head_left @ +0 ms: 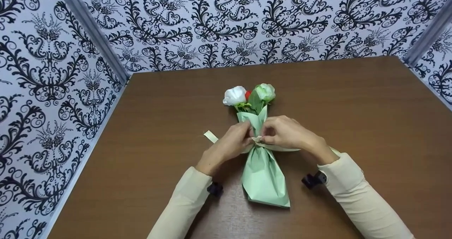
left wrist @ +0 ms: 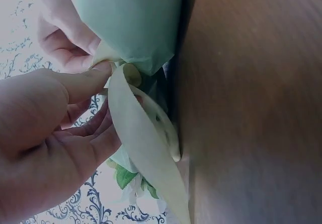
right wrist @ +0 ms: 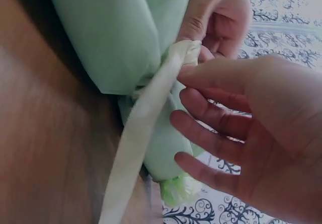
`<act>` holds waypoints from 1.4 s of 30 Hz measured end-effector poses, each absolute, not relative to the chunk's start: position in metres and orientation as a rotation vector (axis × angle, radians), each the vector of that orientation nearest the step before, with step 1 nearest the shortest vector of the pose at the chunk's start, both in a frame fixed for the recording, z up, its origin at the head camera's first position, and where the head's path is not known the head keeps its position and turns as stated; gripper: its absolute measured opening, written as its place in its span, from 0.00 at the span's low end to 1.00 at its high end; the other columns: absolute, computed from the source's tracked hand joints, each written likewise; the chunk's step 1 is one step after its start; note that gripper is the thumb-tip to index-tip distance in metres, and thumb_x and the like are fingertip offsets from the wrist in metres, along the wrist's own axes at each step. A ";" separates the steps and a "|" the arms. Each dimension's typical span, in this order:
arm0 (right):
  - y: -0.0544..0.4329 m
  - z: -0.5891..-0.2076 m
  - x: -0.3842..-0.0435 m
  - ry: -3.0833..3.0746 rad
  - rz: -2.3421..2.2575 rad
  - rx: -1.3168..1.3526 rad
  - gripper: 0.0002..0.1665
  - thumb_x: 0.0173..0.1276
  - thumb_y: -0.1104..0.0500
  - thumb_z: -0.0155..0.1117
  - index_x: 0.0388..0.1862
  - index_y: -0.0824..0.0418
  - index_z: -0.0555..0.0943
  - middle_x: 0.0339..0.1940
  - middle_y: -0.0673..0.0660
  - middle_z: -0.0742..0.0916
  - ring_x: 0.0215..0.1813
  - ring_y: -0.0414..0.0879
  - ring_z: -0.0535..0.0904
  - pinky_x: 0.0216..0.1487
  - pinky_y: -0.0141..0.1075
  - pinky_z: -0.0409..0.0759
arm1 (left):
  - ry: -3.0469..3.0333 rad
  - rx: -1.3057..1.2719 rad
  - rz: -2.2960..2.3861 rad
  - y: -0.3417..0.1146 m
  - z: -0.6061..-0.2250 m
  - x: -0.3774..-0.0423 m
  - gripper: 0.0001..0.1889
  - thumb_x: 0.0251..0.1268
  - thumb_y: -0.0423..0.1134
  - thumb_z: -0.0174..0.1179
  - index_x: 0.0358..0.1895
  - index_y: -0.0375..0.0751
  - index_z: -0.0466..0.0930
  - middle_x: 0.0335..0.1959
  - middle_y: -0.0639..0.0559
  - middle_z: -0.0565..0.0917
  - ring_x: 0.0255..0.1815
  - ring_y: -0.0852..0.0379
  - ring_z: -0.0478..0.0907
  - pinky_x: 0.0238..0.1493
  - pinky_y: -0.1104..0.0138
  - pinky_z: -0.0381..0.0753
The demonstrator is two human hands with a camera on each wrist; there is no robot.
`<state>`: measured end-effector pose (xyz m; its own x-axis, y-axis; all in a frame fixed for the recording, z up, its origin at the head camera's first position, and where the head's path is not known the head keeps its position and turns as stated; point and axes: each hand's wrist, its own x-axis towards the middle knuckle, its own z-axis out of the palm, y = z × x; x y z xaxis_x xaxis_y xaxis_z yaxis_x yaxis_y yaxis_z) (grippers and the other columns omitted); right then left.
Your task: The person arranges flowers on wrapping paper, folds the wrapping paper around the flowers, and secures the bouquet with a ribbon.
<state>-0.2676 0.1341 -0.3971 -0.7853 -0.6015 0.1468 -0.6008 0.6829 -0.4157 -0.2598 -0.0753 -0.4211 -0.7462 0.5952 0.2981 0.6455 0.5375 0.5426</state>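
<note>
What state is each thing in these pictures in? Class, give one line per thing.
Pale green paper wrap: lying flat on the table, cinched at its waist.
Cream ribbon: wound round the waist, both ends loose.
White, red and green artificial flowers: heads sticking out of the wrap.
Left hand: pinches the ribbon at the knot.
Right hand: pinches the ribbon at the knot.
Brown wooden table: bearing the bouquet.

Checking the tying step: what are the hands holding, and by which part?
Both the left hand and right hand pinch the cream ribbon at its knot around the wrapped bouquet's waist.
</note>
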 end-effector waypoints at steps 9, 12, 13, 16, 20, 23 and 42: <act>0.141 -0.395 -0.270 2.793 -0.765 -0.919 0.02 0.63 0.57 0.67 0.32 0.54 0.85 0.32 0.49 0.86 0.34 0.41 0.79 0.39 0.36 0.77 | -2.806 -0.993 -1.010 -0.076 -0.418 -0.259 0.02 0.68 0.27 0.58 0.38 0.35 0.75 0.34 0.44 0.80 0.36 0.58 0.71 0.38 0.68 0.72; 0.141 -0.397 -0.271 2.746 -0.812 -0.937 0.05 0.67 0.53 0.69 0.33 0.53 0.86 0.31 0.48 0.87 0.33 0.39 0.79 0.38 0.34 0.77 | -2.816 -0.985 -1.010 -0.076 -0.417 -0.260 0.03 0.70 0.30 0.59 0.39 0.35 0.75 0.35 0.44 0.80 0.36 0.58 0.72 0.38 0.68 0.73; 0.141 -0.398 -0.272 2.739 -0.832 -0.939 0.06 0.67 0.53 0.69 0.32 0.53 0.87 0.30 0.47 0.87 0.32 0.39 0.78 0.37 0.34 0.76 | -2.830 -0.978 -1.022 -0.076 -0.416 -0.260 0.03 0.71 0.31 0.59 0.40 0.35 0.75 0.35 0.44 0.81 0.36 0.58 0.73 0.38 0.68 0.74; 0.141 -0.400 -0.273 2.731 -0.876 -0.935 0.08 0.69 0.53 0.68 0.30 0.54 0.87 0.27 0.47 0.87 0.30 0.38 0.75 0.35 0.33 0.74 | -2.888 -0.939 -1.100 -0.080 -0.410 -0.260 0.09 0.71 0.38 0.62 0.45 0.36 0.75 0.38 0.43 0.84 0.37 0.57 0.78 0.39 0.67 0.77; 0.141 -0.397 -0.273 2.725 -0.892 -0.904 0.09 0.68 0.53 0.69 0.30 0.55 0.87 0.24 0.46 0.85 0.27 0.39 0.73 0.32 0.32 0.72 | -2.985 -0.895 -1.175 -0.097 -0.400 -0.261 0.15 0.70 0.43 0.64 0.50 0.38 0.75 0.43 0.43 0.86 0.43 0.52 0.83 0.45 0.62 0.82; 0.141 -0.395 -0.273 2.729 -0.892 -0.879 0.08 0.67 0.53 0.70 0.30 0.54 0.88 0.24 0.46 0.85 0.26 0.39 0.72 0.31 0.32 0.70 | -3.142 -0.919 -1.098 -0.112 -0.397 -0.259 0.16 0.66 0.45 0.68 0.50 0.41 0.78 0.46 0.46 0.87 0.47 0.52 0.83 0.50 0.60 0.83; 0.141 -0.396 -0.272 2.732 -0.888 -0.843 0.08 0.65 0.53 0.72 0.29 0.55 0.88 0.23 0.46 0.85 0.27 0.40 0.72 0.32 0.33 0.70 | -3.405 -0.793 -0.797 -0.100 -0.387 -0.232 0.09 0.61 0.45 0.72 0.28 0.46 0.86 0.17 0.51 0.84 0.13 0.60 0.78 0.16 0.70 0.74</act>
